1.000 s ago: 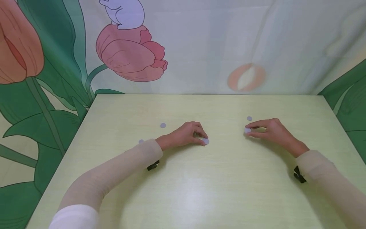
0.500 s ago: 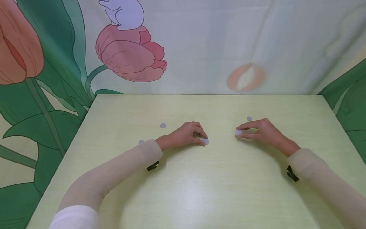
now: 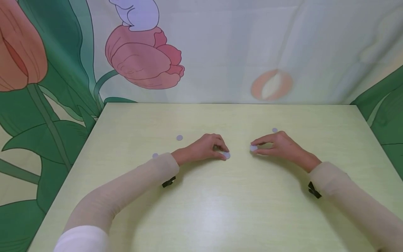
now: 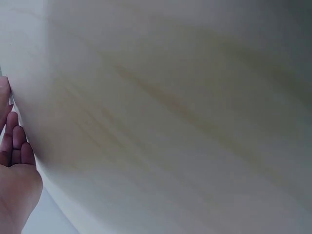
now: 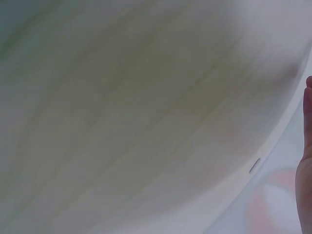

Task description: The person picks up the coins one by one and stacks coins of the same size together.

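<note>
In the head view my left hand (image 3: 206, 148) is at mid-table. Its thumb and fingertips pinch a small white disc (image 3: 227, 155). To the right, my right hand (image 3: 278, 145) holds another white disc (image 3: 253, 148) by its rim, between thumb and fingers. A gap of bare table separates the two held discs. The left wrist view catches the left hand (image 4: 17, 170) at its left edge, fingers curled. Only a strip of the right hand (image 5: 304, 156) shows in the right wrist view. Neither wrist view shows the held discs.
Three more pale discs lie flat on the light wooden table (image 3: 214, 203): one disc (image 3: 179, 137) behind the left forearm, one disc (image 3: 155, 155) partly covered by the left sleeve, one disc (image 3: 275, 130) just behind the right hand. A printed curtain (image 3: 220, 52) hangs behind the table's far edge.
My right hand has moved left with its white disc, closer to the left hand. The left hand and the disc in it have stayed in place.
</note>
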Demonstrator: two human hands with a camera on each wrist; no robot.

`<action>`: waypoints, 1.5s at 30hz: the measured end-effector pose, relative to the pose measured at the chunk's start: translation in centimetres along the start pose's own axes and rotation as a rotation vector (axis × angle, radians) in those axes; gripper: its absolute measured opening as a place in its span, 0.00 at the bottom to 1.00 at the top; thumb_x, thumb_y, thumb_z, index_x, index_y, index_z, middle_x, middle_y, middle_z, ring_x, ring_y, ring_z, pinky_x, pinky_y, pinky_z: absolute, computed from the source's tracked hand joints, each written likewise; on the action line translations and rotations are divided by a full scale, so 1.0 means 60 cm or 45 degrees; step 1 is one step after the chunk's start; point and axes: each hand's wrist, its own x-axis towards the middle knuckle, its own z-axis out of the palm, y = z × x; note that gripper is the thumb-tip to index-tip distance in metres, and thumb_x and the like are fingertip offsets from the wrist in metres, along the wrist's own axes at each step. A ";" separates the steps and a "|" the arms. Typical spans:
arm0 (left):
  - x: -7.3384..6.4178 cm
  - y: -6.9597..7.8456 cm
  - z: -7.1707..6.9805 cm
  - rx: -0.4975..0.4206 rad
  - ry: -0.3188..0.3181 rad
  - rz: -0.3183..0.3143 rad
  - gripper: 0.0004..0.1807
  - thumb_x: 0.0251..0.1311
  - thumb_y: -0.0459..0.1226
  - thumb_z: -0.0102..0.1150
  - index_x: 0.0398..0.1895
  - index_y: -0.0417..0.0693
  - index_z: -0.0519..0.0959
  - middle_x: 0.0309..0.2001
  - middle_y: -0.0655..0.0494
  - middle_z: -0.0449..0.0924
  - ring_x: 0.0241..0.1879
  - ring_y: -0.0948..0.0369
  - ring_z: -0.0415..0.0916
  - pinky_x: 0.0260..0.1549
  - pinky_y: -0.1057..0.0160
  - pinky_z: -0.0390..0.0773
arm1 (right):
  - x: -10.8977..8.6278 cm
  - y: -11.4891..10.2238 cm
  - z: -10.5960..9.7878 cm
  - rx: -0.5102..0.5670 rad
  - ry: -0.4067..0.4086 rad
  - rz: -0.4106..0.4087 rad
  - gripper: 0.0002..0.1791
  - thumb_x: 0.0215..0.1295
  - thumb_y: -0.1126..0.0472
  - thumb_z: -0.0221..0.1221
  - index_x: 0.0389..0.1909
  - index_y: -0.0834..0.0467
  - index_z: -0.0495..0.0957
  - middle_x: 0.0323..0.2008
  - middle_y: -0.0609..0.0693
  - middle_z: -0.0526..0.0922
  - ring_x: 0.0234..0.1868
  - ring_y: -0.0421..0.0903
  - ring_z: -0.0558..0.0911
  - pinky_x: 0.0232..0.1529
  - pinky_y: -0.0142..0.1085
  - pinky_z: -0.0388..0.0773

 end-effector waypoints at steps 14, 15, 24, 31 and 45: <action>0.000 0.003 -0.002 0.010 -0.006 0.001 0.15 0.58 0.41 0.74 0.47 0.48 0.88 0.44 0.60 0.82 0.46 0.64 0.77 0.50 0.68 0.75 | 0.023 -0.023 0.029 -0.129 -0.083 -0.015 0.14 0.56 0.58 0.75 0.43 0.57 0.89 0.42 0.48 0.90 0.45 0.46 0.88 0.55 0.49 0.80; 0.000 0.003 -0.002 0.011 -0.007 0.000 0.15 0.58 0.41 0.74 0.47 0.47 0.88 0.44 0.60 0.82 0.46 0.64 0.77 0.50 0.68 0.75 | 0.024 -0.026 0.032 -0.145 -0.080 -0.031 0.14 0.56 0.58 0.75 0.43 0.57 0.88 0.42 0.48 0.90 0.45 0.46 0.88 0.49 0.44 0.83; 0.002 0.008 -0.005 0.042 -0.006 0.018 0.14 0.59 0.41 0.74 0.47 0.46 0.88 0.44 0.58 0.82 0.47 0.63 0.78 0.52 0.68 0.75 | 0.027 -0.049 0.047 -0.153 -0.075 -0.019 0.14 0.60 0.58 0.73 0.45 0.57 0.86 0.47 0.49 0.88 0.51 0.49 0.84 0.56 0.45 0.79; 0.006 0.010 -0.008 0.099 -0.013 0.026 0.15 0.59 0.42 0.74 0.46 0.46 0.88 0.45 0.58 0.84 0.48 0.62 0.78 0.52 0.68 0.75 | 0.026 -0.047 0.057 -0.161 -0.100 0.045 0.12 0.62 0.56 0.72 0.45 0.53 0.87 0.52 0.49 0.84 0.58 0.52 0.76 0.62 0.49 0.73; 0.003 0.011 -0.005 0.086 -0.037 0.008 0.15 0.60 0.41 0.73 0.47 0.45 0.87 0.46 0.57 0.83 0.48 0.62 0.78 0.54 0.67 0.75 | 0.021 -0.051 0.051 -0.125 -0.117 0.098 0.14 0.60 0.56 0.73 0.46 0.54 0.87 0.51 0.48 0.83 0.57 0.52 0.76 0.62 0.50 0.72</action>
